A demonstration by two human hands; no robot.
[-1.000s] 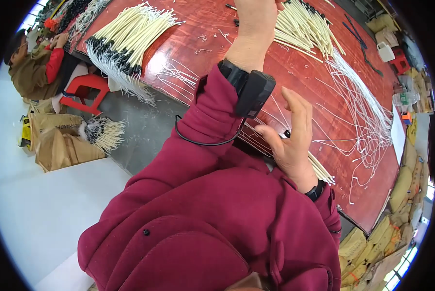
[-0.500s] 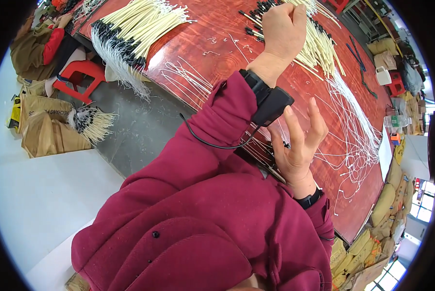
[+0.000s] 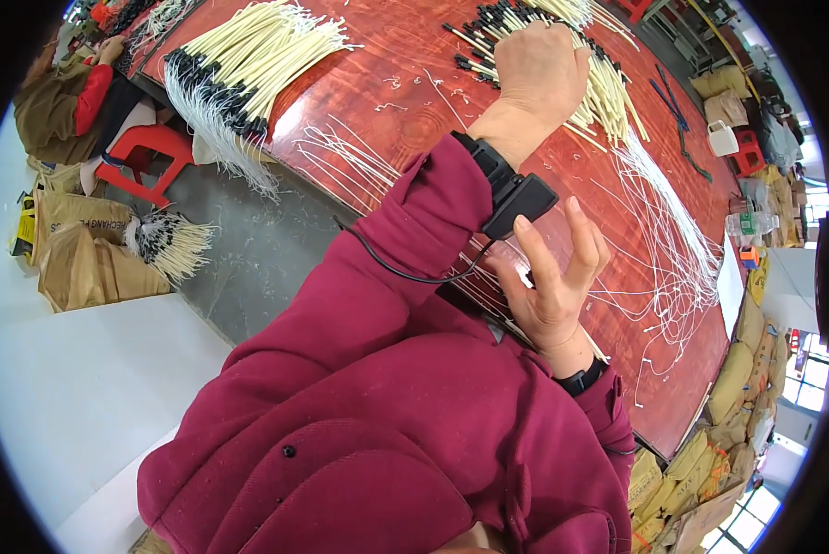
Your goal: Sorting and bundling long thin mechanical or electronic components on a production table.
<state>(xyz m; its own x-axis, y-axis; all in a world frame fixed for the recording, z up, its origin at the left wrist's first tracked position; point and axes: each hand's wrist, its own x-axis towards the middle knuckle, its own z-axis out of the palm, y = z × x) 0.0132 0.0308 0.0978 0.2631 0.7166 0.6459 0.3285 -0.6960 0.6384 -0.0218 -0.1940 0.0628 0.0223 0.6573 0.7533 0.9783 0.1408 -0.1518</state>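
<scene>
My left hand reaches far across the red table, back upward, over a pile of thin cream sticks with black ends. Its fingers curl under and are hidden, so I cannot see what is in them. Nearer my body, my right hand has its index and middle fingers stretched and its thumb apart. A small dark bit shows between thumb and index finger; I cannot tell what it is. White strings trail from the pile down the table's right side. Several more strings lie left of my left forearm.
Another bundle of cream sticks with black ends and strings lies at the table's far left. A person sits beyond, near a red stool. Brown bags stand on the floor at left; sacks line the right.
My left hand has turned from a raised fist to back upward, lowered over the pile. My right hand has shifted slightly left, and the whole view has moved a little.
</scene>
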